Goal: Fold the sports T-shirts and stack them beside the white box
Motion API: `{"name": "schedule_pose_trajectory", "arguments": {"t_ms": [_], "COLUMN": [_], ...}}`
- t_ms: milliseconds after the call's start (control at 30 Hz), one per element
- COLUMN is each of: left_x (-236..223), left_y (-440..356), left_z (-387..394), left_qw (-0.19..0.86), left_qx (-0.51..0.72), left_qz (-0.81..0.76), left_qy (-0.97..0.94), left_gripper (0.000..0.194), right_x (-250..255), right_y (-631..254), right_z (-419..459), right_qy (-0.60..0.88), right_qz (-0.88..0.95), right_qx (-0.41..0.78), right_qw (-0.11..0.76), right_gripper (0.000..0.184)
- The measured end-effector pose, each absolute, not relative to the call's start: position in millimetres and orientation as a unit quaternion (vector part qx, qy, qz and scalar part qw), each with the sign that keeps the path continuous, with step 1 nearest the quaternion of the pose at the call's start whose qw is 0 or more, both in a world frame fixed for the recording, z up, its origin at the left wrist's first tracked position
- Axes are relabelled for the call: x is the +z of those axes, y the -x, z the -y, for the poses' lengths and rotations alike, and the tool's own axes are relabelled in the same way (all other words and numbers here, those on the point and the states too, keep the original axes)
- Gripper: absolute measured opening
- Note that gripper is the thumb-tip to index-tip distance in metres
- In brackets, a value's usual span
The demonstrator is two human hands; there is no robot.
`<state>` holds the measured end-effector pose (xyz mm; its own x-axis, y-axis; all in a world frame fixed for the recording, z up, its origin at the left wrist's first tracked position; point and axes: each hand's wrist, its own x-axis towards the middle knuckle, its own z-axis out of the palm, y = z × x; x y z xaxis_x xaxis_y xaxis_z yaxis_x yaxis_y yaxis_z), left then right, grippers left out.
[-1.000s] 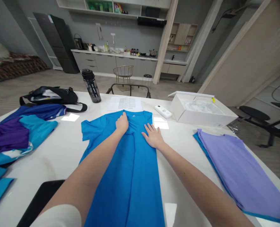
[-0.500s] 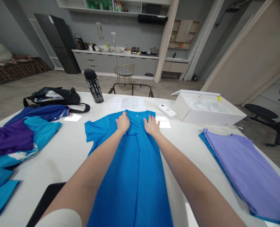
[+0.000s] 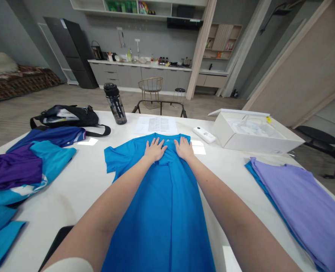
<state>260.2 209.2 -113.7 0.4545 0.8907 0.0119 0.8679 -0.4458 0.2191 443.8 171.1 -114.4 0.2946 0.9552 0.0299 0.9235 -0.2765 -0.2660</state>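
A blue T-shirt (image 3: 156, 211) lies spread on the white table, its neckline at the far end and its lower part running toward me. Its left sleeve sticks out flat, while the right side is folded inward over the body, leaving a long edge down the middle. My left hand (image 3: 155, 150) rests flat on the shirt just left of the collar, fingers spread. To the right of the collar, my right hand (image 3: 183, 149) also lies flat on the fabric near the folded shoulder, fingers extended.
Folded shirts, lavender on top (image 3: 300, 204), lie at right beside a white box (image 3: 263, 139). Rumpled clothes (image 3: 17, 170), a black bag (image 3: 68, 116) and a bottle (image 3: 115, 104) are at left. Printed paper (image 3: 157, 125) and a white device (image 3: 204, 135) sit beyond the shirt.
My left hand has opened from a closed grip on the fabric near the collar and now lies flat with fingers spread. My right hand stays on the shirt. The view has shifted slightly.
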Motion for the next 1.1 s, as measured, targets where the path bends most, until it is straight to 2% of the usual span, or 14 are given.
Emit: {"name": "schedule_pose_trajectory", "arguments": {"t_ms": [67, 300, 467, 567, 667, 833, 1000, 1100], "left_x": [-118, -120, -108, -94, -77, -53, -22, -3], "left_y": [-262, -260, -242, -209, -160, -77, -35, -24], "left_z": [-216, -235, -223, -208, -198, -179, -111, -29], "left_qw": [0.122, 0.116, 0.058, -0.011, -0.013, 0.032, -0.018, -0.032], "left_qx": [0.037, 0.055, 0.154, 0.182, 0.140, 0.126, 0.109, 0.105], "left_qz": [-0.525, -0.497, -0.461, -0.532, -0.648, -0.754, -0.698, -0.644], "left_qy": [-0.842, -0.858, -0.872, -0.827, -0.748, -0.644, -0.707, -0.757], "left_gripper": [0.069, 0.069, 0.060, 0.053, 0.047, 0.049, 0.034, 0.025], "right_x": [-117, -117, -104, -93, -85, -80, -74, -72], "right_y": [-444, -452, -443, -427, -399, -320, -217, -162], "right_z": [-177, -184, -168, -147, -130, -133, -153, -159], "right_qy": [0.807, 0.815, 0.792, 0.759, 0.730, 0.677, 0.599, 0.614], "right_qz": [0.574, 0.567, 0.587, 0.615, 0.639, 0.671, 0.726, 0.732], "right_qx": [0.092, 0.077, -0.024, -0.058, -0.018, 0.117, 0.197, 0.193], "right_qw": [0.102, 0.091, 0.165, 0.206, 0.242, 0.279, 0.273, 0.224], "right_gripper": [0.082, 0.081, 0.068, 0.055, 0.043, 0.035, 0.035, 0.050]}}
